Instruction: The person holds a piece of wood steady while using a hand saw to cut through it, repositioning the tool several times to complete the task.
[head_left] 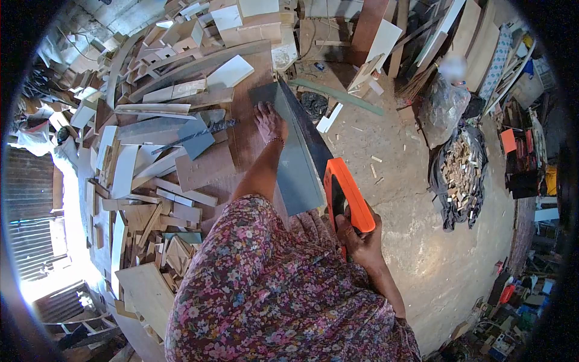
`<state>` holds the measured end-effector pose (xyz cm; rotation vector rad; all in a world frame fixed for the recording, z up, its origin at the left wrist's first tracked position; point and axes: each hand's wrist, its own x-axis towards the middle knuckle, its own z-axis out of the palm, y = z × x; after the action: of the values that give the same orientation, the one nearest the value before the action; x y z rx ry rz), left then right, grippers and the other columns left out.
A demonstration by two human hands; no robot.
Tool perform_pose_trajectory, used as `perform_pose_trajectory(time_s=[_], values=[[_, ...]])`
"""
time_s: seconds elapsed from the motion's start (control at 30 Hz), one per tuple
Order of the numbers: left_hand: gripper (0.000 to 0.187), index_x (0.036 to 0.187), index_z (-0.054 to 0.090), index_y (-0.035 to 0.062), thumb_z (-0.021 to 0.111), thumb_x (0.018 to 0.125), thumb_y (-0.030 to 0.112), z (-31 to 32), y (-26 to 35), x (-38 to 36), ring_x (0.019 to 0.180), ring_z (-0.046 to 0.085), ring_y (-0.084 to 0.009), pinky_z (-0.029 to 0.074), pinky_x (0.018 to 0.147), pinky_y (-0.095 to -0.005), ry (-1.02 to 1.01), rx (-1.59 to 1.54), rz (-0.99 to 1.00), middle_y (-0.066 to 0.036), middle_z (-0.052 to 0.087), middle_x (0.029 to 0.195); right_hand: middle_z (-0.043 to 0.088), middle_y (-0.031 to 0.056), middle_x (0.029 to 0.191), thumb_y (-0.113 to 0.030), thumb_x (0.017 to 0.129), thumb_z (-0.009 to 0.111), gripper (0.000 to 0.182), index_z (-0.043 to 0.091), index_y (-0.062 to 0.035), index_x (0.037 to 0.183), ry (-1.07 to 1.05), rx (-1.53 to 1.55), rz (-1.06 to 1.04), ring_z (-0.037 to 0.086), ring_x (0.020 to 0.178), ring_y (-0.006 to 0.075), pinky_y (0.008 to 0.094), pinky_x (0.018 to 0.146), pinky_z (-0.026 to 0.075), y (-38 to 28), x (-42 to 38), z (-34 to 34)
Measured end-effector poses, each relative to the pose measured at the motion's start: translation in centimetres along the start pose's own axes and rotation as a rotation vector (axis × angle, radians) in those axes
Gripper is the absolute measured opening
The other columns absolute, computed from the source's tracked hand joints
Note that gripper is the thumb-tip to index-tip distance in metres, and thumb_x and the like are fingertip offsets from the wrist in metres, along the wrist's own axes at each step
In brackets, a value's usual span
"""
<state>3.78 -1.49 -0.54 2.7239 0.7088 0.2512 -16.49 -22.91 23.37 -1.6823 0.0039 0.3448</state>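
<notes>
My left hand (269, 122) lies flat with fingers spread on a grey-blue board (295, 175), pressing near its far end. A handsaw (350, 194) with a chunky orange and black handle is in my right hand (363, 240), fingers wrapped around the grip. Its dark blade (303, 123) points away from me, tapering to a tip beyond my left hand. Along the right edge of the board, the blade overlaps it in this view. Under the board shows a brown wooden worktop (250, 136).
Wood offcuts (175, 160) crowd the worktop on the left. On the concrete floor (404, 241) to the right lies a black sack (461, 172) of small wood scraps, beside a clear plastic bag (443, 111). Long planks (369, 30) lean at the back.
</notes>
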Motion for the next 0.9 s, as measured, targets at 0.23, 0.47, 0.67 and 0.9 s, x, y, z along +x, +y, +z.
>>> perform_pose_trajectory(time_s=[0.23,0.47,0.67,0.9], values=[[0.044,0.124,0.035,0.0033,0.04,0.081,0.013,-0.4,0.2,0.0,0.126,0.02,-0.0286,0.023,0.1,-0.0418,0.005,-0.022,0.002,-0.012,0.027,0.133,0.051,0.0056,0.063,-0.006,0.077,0.06,0.014,0.049,0.0011,0.082,-0.02,-0.043,-0.013,0.046,0.058,0.0084,0.0238,0.054,0.04,0.1,0.5,0.1],[0.042,0.122,0.037,0.0032,0.039,0.081,0.014,-0.7,0.5,-0.1,0.124,0.022,-0.0295,0.024,0.1,-0.0415,0.019,-0.02,-0.016,-0.013,0.029,0.13,0.05,0.0081,0.063,-0.008,0.078,0.059,0.014,0.048,0.0009,0.08,-0.032,-0.073,-0.044,0.047,0.058,0.01,0.0256,0.053,0.04,0.2,1.5,0.7],[0.042,0.123,0.037,0.0029,0.036,0.082,0.014,0.9,-0.1,0.1,0.124,0.024,-0.0302,0.023,0.1,-0.0413,0.071,-0.029,0.0,-0.013,0.03,0.131,0.051,0.0088,0.064,-0.009,0.078,0.059,0.016,0.049,0.0022,0.085,-0.033,-0.142,0.0,0.052,0.061,0.0141,0.0283,0.057,0.041,-1.4,0.4,0.6],[0.042,0.122,0.037,0.0034,0.038,0.081,0.014,0.2,0.2,0.2,0.124,0.023,-0.0304,0.022,0.101,-0.0422,0.038,-0.045,-0.016,-0.014,0.03,0.131,0.055,0.008,0.07,-0.007,0.078,0.058,0.023,0.05,0.0037,0.097,-0.012,-0.115,0.116,0.052,0.066,0.0105,0.0241,0.061,0.042,-4.8,-0.6,0.5]])
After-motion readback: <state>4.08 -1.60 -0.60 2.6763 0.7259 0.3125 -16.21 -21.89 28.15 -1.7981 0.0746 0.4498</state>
